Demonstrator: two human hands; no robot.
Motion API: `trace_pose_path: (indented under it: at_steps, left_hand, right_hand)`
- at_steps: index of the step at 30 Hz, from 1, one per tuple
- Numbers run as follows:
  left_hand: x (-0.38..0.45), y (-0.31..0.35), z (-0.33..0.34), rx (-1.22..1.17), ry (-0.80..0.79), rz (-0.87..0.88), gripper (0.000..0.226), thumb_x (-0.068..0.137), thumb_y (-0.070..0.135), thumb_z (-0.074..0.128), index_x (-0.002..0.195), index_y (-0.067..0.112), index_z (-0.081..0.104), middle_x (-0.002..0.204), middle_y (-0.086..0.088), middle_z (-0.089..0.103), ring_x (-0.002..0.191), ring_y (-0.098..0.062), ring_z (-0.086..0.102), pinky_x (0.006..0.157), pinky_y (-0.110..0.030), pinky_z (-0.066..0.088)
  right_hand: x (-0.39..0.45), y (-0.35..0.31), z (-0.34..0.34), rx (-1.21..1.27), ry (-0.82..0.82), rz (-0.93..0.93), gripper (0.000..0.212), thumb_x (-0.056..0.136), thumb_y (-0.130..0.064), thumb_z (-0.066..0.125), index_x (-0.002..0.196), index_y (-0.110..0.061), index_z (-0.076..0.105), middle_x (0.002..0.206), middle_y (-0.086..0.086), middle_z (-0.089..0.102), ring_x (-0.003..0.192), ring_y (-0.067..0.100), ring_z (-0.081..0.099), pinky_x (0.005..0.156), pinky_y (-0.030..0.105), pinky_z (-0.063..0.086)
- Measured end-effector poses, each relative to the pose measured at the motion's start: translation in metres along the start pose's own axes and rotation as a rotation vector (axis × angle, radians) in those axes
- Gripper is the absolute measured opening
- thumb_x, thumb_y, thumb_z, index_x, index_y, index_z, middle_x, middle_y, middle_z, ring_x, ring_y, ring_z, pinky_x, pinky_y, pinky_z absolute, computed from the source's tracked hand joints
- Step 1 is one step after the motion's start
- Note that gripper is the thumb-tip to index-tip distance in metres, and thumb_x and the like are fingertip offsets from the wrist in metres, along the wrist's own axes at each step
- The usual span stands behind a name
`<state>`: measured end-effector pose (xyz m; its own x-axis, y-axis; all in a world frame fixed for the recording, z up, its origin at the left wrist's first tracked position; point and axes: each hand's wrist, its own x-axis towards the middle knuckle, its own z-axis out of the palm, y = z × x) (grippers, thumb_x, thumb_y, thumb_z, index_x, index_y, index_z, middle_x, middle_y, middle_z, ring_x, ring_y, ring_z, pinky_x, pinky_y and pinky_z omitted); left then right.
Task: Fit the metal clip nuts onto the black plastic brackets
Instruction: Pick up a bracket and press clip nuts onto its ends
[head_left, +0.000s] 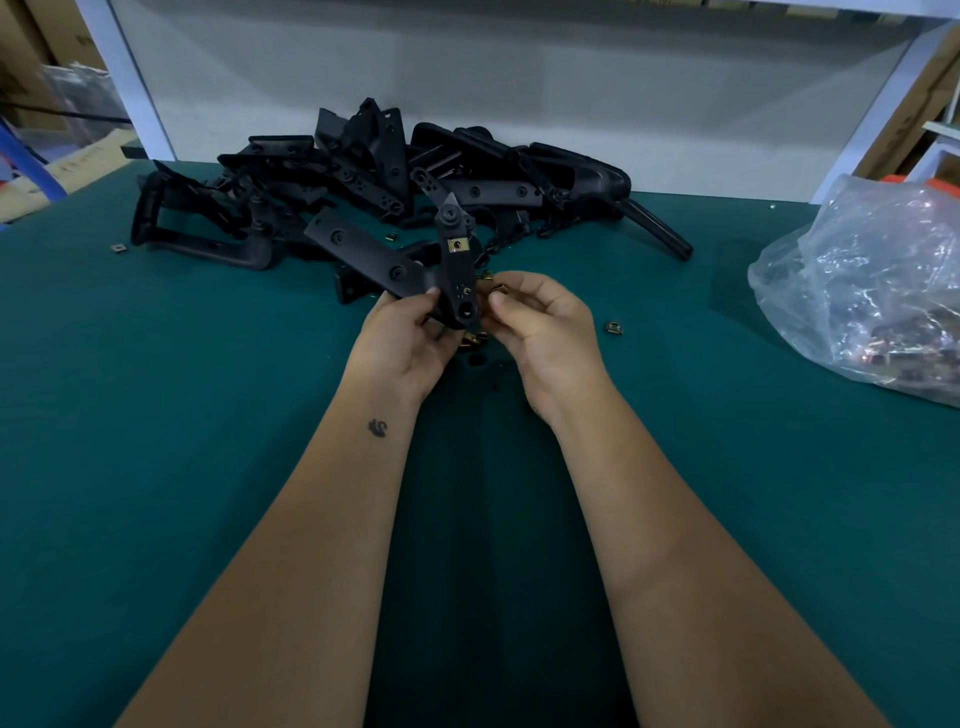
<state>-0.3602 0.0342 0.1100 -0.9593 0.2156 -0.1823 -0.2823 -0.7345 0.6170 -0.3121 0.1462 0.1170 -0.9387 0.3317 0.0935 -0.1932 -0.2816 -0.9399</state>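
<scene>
The left hand (410, 332) grips a black plastic bracket (395, 265), fingers and thumb curled round its lower corner, holding it up above the green surface (182, 415). One arm of the bracket slants up and away to the left; the other stands nearly upright and carries a brass-coloured clip nut (456, 245) already seated partway up it. Just right of the bracket, the right hand (540, 322) pinches another clip nut (497, 289) between thumb and curled fingers, close against the bracket's lower end. A few more clip nuts (474, 339) lie on the surface directly under the bracket, and a single loose nut (613, 327) sits to the right of it, beyond the right hand. Behind the bracket is a heap of black brackets (374, 176). Far right of the bracket lies a clear plastic bag (872, 291) with small metal parts inside.
</scene>
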Motion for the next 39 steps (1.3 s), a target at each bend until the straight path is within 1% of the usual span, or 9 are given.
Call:
trace_pose_path:
  at_steps: [3, 5, 10, 19, 23, 29, 33, 36, 39]
  left_hand:
    - [-0.0001, -0.0001, 0.0003, 0.004, 0.002, 0.000, 0.025, 0.098, -0.007, 0.042, 0.092, 0.012, 0.057, 0.095, -0.011, 0.068, 0.080, -0.021, 0.067, 0.059, -0.028, 0.058]
    - [-0.0002, 0.0001, 0.0005, 0.009, 0.004, 0.000, 0.025, 0.098, -0.007, 0.042, 0.092, 0.012, 0.057, 0.095, -0.011, 0.067, 0.080, -0.021, 0.066, 0.059, -0.028, 0.058]
    - [-0.0006, 0.0007, 0.0006, 0.017, 0.017, -0.012, 0.024, 0.099, -0.006, 0.042, 0.092, 0.011, 0.056, 0.095, -0.012, 0.066, 0.079, -0.022, 0.066, 0.058, -0.029, 0.058]
    - [-0.0023, 0.0018, 0.0013, 0.083, -0.036, -0.009, 0.026, 0.099, -0.007, 0.037, 0.096, 0.013, 0.054, 0.094, -0.011, 0.066, 0.080, -0.023, 0.065, 0.062, -0.031, 0.058]
    - [-0.0036, 0.0023, 0.0015, 0.107, -0.058, 0.000, 0.029, 0.099, -0.008, 0.036, 0.098, 0.014, 0.055, 0.097, -0.011, 0.066, 0.082, -0.023, 0.064, 0.057, -0.028, 0.057]
    - [-0.0037, 0.0018, 0.0023, 0.089, -0.081, -0.009, 0.031, 0.098, -0.009, 0.036, 0.101, 0.015, 0.055, 0.097, -0.010, 0.066, 0.082, -0.023, 0.065, 0.057, -0.030, 0.057]
    - [-0.0037, 0.0007, 0.0024, 0.122, -0.094, 0.006, 0.034, 0.099, -0.009, 0.038, 0.104, 0.018, 0.058, 0.092, -0.005, 0.069, 0.079, -0.018, 0.067, 0.061, -0.030, 0.058]
    - [-0.0034, -0.0002, 0.0022, 0.156, -0.106, 0.041, 0.033, 0.098, -0.009, 0.039, 0.105, 0.018, 0.058, 0.097, -0.004, 0.070, 0.087, -0.019, 0.067, 0.071, -0.031, 0.060]
    - [-0.0042, 0.0008, 0.0013, 0.193, -0.133, 0.061, 0.033, 0.098, -0.008, 0.042, 0.106, 0.019, 0.059, 0.101, -0.003, 0.070, 0.090, -0.019, 0.067, 0.076, -0.031, 0.060]
  right_hand:
    - [-0.0005, -0.0005, -0.0015, -0.113, 0.033, -0.045, 0.022, 0.088, 0.002, 0.065, 0.084, -0.020, 0.070, 0.080, -0.002, 0.067, 0.077, 0.009, 0.063, 0.070, 0.023, 0.054]
    - [0.0000, -0.0011, -0.0016, -0.114, 0.036, -0.029, 0.021, 0.090, 0.001, 0.064, 0.085, -0.019, 0.070, 0.077, 0.000, 0.066, 0.069, 0.010, 0.062, 0.063, 0.022, 0.051]
    - [0.0002, -0.0013, 0.0010, -0.072, -0.019, -0.015, 0.016, 0.091, 0.002, 0.060, 0.083, -0.011, 0.066, 0.081, 0.007, 0.066, 0.073, 0.016, 0.061, 0.072, 0.029, 0.051]
    - [-0.0020, -0.0063, -0.0016, 0.049, -0.133, 0.059, 0.020, 0.088, 0.008, 0.059, 0.083, -0.008, 0.070, 0.074, 0.004, 0.065, 0.066, 0.011, 0.057, 0.064, 0.020, 0.051]
    - [-0.0012, -0.0054, -0.0011, 0.069, -0.122, 0.080, 0.018, 0.088, 0.008, 0.060, 0.094, -0.008, 0.066, 0.079, 0.004, 0.064, 0.064, 0.010, 0.058, 0.060, 0.020, 0.050]
    - [0.0009, -0.0055, -0.0034, 0.129, -0.093, 0.108, 0.022, 0.087, 0.009, 0.057, 0.097, -0.010, 0.062, 0.078, 0.003, 0.065, 0.063, 0.010, 0.058, 0.060, 0.021, 0.050]
    - [-0.0003, -0.0057, -0.0023, 0.066, -0.112, 0.086, 0.024, 0.087, 0.009, 0.059, 0.100, -0.010, 0.061, 0.079, 0.004, 0.062, 0.067, 0.011, 0.057, 0.060, 0.020, 0.050]
    - [-0.0002, -0.0066, -0.0030, 0.054, -0.107, 0.064, 0.026, 0.087, 0.009, 0.059, 0.103, -0.011, 0.059, 0.077, 0.003, 0.060, 0.068, 0.011, 0.057, 0.060, 0.019, 0.048]
    - [0.0000, -0.0074, -0.0075, 0.024, -0.111, 0.053, 0.031, 0.086, 0.009, 0.060, 0.107, -0.013, 0.058, 0.067, -0.004, 0.058, 0.062, 0.007, 0.056, 0.062, 0.019, 0.046]
